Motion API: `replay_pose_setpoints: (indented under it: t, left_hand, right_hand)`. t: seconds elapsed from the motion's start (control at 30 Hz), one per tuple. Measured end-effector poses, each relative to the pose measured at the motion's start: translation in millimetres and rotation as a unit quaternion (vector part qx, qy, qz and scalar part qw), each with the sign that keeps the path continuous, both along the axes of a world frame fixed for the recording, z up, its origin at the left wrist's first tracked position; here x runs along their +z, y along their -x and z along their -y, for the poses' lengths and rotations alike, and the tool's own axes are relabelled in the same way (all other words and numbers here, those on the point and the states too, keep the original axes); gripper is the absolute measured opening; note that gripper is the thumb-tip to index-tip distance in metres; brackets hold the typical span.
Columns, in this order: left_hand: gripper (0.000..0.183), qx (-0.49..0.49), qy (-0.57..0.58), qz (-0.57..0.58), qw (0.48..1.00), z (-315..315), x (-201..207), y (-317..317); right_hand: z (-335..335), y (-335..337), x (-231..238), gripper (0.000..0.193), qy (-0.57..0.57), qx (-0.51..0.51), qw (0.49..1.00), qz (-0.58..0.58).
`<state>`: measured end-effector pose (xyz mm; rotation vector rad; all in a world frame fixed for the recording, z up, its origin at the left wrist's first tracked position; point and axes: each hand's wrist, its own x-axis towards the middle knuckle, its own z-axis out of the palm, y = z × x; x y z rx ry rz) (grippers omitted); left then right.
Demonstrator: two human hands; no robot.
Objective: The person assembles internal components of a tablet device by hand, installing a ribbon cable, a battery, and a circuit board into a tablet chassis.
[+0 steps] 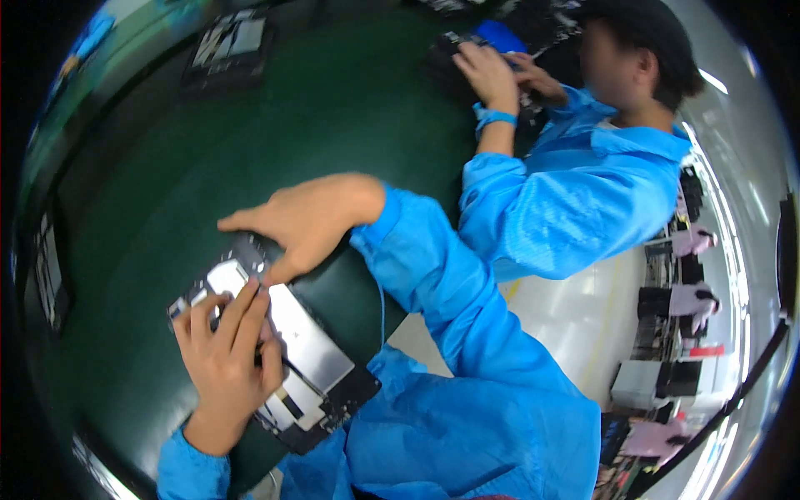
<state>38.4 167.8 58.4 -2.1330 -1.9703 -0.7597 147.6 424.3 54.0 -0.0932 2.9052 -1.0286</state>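
Note:
An opened tablet-like device (312, 337) with a large silver battery, white panels and black circuit parts lies tilted on the dark green tabletop in front of me. My left hand (225, 346) rests over its left part, fingers mostly stretched and tips pressed on the inner parts near the upper middle. Those fingertips cover what lies under them. At the device's far edge, my right hand (304, 218) has its index finger extended to the left. Its thumb reaches down beside the left fingertips; no held object shows in it.
Another opened device (227, 50) lies at the far left of the green table (150, 183), and one more (52, 271) sits by the left edge. A co-worker in blue (575, 183) handles dark parts and a blue item (500, 37) at the far right.

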Motion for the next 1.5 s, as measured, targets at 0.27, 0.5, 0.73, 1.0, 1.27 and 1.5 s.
replay_pose_setpoints:
  t: [0.27, 0.5, 0.73, 1.0, 1.27, 1.5]
  left_hand:
    - [0.046, 0.008, 0.001, 0.000, 1.000, -7.8, 1.1, 1.5]
    - [0.048, 0.008, 0.022, 0.011, 1.000, -15.7, -0.8, -4.1]
    - [0.046, 0.000, 0.022, 0.023, 1.000, -20.8, -3.7, -5.1]
    - [0.045, -0.001, 0.021, 0.028, 0.999, -24.5, -6.6, -3.2]
    - [0.044, -0.019, 0.030, 0.056, 0.998, -22.5, -12.4, -3.8]
    - [0.044, -0.041, 0.038, 0.057, 0.997, -21.3, -11.8, -22.1]
  right_hand:
    - [0.4, 1.1, 38.8, 0.073, 0.136, 0.000, 0.975, 0.175]
    - [-5.3, -4.5, 37.1, 0.072, 0.229, -0.065, 0.943, 0.232]
    - [-15.0, -3.5, 35.0, 0.072, 0.212, -0.033, 0.950, 0.229]
    - [-25.9, 1.1, 17.5, 0.071, 0.247, 0.000, 0.942, 0.226]
    - [-23.6, -4.7, 10.1, 0.071, 0.260, -0.003, 0.944, 0.203]
    - [-15.3, -31.1, 13.3, 0.070, 0.253, -0.022, 0.947, 0.199]
